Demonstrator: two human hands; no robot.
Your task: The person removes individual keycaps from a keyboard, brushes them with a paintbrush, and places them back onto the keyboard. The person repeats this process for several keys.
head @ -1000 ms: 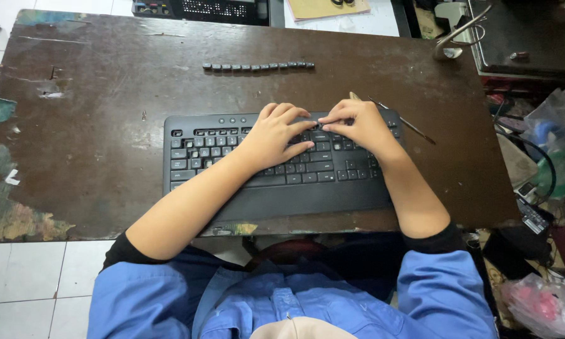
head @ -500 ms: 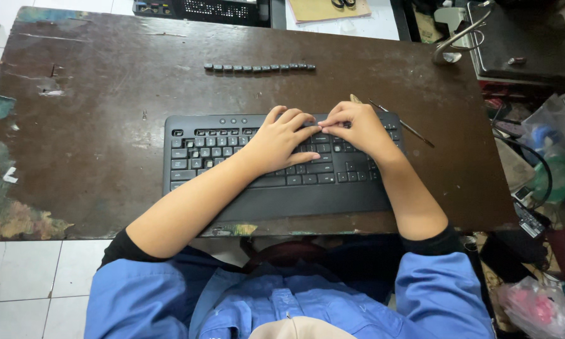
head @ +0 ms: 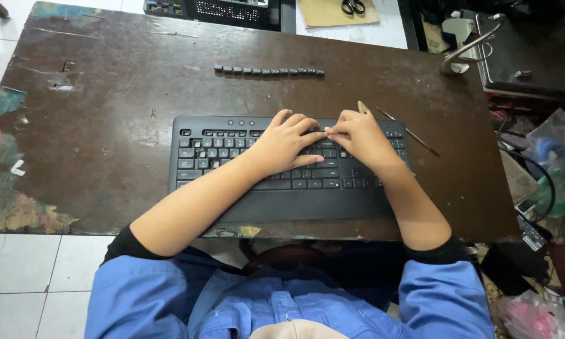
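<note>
Both sets of fingertips meet over the upper key rows of the black keyboard (head: 282, 169). Right hand (head: 365, 139): thumb and forefinger pressed together in a pinch right at the keys; too small to tell what sits between them. Other right fingers curled in. Left hand (head: 282, 145): fingers slightly spread and laid flat on the keys, forefinger tip touching the right hand's pinch.

Left of the fingers: several keycaps missing in the left block, pale sockets showing. Just beyond the right knuckles: a slim tool with a pale handle (head: 363, 108) poking out past the keyboard's top edge, and a thin metal pick (head: 408, 131) lying diagonally on the table, near but apart.

Further up from the fingertips: a straight row of loose dark keycaps (head: 269, 71), well apart from the keyboard.

All on a worn dark brown table (head: 107, 113). Blue sleeves (head: 144, 295) pushed up, forearms bare across the keyboard's palm rest.
</note>
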